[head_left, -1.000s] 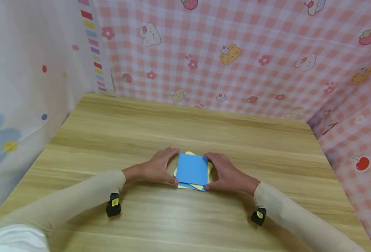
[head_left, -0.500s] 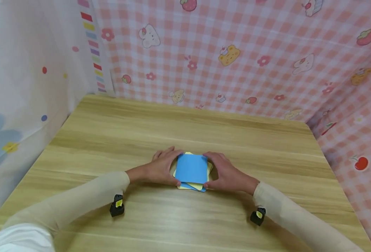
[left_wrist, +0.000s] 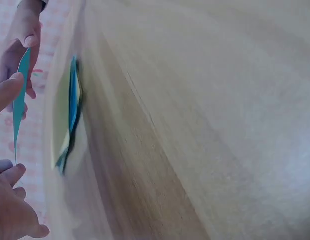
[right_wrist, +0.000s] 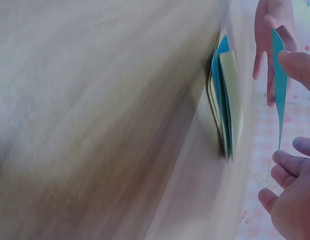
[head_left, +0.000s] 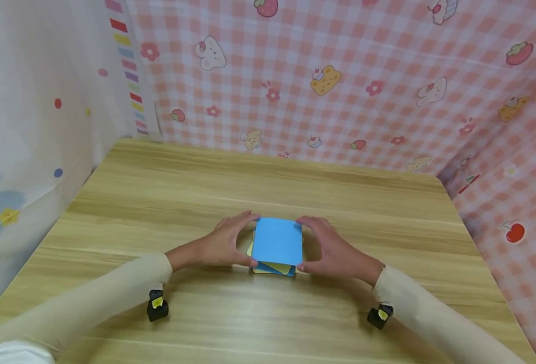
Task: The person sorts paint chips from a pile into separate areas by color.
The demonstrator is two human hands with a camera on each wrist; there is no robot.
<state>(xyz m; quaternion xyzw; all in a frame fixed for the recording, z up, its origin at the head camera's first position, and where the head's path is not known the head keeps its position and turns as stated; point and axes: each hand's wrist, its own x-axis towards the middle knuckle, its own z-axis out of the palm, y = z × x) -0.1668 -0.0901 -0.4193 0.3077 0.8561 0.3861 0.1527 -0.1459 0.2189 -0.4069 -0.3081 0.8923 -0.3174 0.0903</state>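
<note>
A square blue card (head_left: 277,241) is held level by both hands above a small stack of yellow and blue cards (head_left: 271,268). My left hand (head_left: 222,243) grips its left side, thumb at the near corner and fingertips at the far one. At the right side, my right hand (head_left: 336,248) holds it the same way. Both wrist views show a gap between the lifted card (left_wrist: 21,95) and the stack (right_wrist: 227,100), whose cards lie fanned at differing angles. From the head view, the lifted card hides most of the stack.
The cards lie on a wood-grain table (head_left: 195,182). A pink checked curtain (head_left: 295,65) hangs behind it and along the right, and a white curtain (head_left: 36,76) with coloured dots on the left. Black wrist cameras (head_left: 157,307) hang under the sleeves.
The blue card has come up from the stack, held by both hands, and looks larger in the head view. The head view has also shifted slightly.
</note>
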